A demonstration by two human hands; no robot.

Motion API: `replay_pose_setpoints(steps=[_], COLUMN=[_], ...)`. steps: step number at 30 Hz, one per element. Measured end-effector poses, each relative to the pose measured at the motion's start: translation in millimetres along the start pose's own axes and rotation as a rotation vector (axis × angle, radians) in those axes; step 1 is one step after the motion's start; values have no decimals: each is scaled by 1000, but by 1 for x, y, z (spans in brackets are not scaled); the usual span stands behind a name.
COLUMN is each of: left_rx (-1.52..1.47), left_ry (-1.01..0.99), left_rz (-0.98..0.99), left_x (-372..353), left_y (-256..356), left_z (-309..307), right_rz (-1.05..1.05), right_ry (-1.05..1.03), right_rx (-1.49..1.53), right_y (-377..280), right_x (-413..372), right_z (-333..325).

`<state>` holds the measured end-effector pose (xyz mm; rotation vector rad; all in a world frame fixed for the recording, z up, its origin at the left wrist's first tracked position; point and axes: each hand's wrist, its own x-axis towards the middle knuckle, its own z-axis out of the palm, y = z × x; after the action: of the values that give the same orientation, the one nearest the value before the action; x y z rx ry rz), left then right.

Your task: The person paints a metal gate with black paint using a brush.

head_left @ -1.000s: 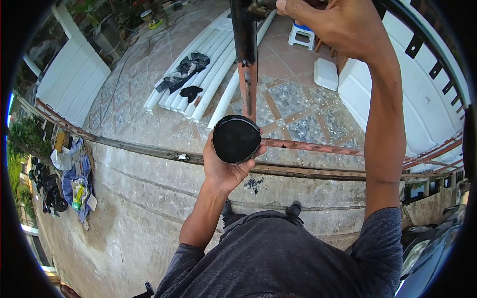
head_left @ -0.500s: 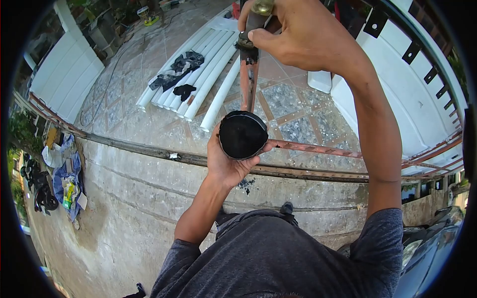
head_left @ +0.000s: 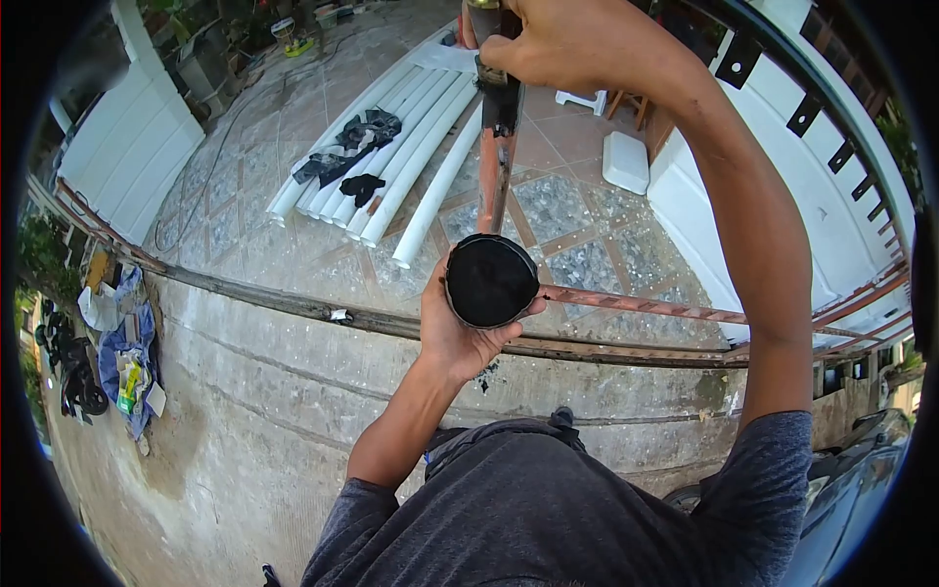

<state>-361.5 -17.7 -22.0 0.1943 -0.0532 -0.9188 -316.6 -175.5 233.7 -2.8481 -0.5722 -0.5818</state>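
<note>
My left hand (head_left: 455,338) cradles a round container of black paint (head_left: 492,281) from below, its fingers curled around the sides and the open top facing up toward me. At the top of the view, my right hand (head_left: 562,44) is closed around a paintbrush (head_left: 491,72), whose dark bristle end lies against an upright metal post (head_left: 492,181). Black paint covers the upper stretch of that post, while the part below shows reddish-brown. The container hides the post's lower end. Part of the right hand's grip is cut off by the frame's upper edge.
White pipes (head_left: 416,161) lie on the tiled floor, with dark cloths (head_left: 360,132) on them. A reddish rail (head_left: 646,307) runs right, above a floor track (head_left: 264,298). White panels (head_left: 773,186) stand at right. Bags (head_left: 129,357) lie left; a vehicle (head_left: 861,489) is lower right.
The container and my left hand have shifted slightly right and down in view. My right hand has moved up along the post with the brush, and more black shows below it.
</note>
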Motion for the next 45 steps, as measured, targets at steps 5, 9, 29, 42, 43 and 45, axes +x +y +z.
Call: replay_pose_setpoints(steps=[5, 9, 29, 42, 43, 45], left_rx=[-3, 38, -90, 80, 81, 81], left_ry=[-6, 20, -215, 14, 11, -4], left_rz=[-20, -2, -240, -230, -226, -213], left_x=[2, 2, -6, -5, -5, -4], left_y=[1, -2, -24, -25, -25, -24], left_z=[0, 1, -17, -5, -6, -10], right_rz=[-189, -133, 594, 723, 651, 574], right_ry=[496, 531, 635, 852, 850, 856], right_rx=[104, 437, 536, 415, 442, 484], right_y=[-13, -13, 111, 111, 114, 114], right_x=[-29, -74, -322, -356, -356, -347], right_z=[-45, -51, 58, 72, 75, 74])
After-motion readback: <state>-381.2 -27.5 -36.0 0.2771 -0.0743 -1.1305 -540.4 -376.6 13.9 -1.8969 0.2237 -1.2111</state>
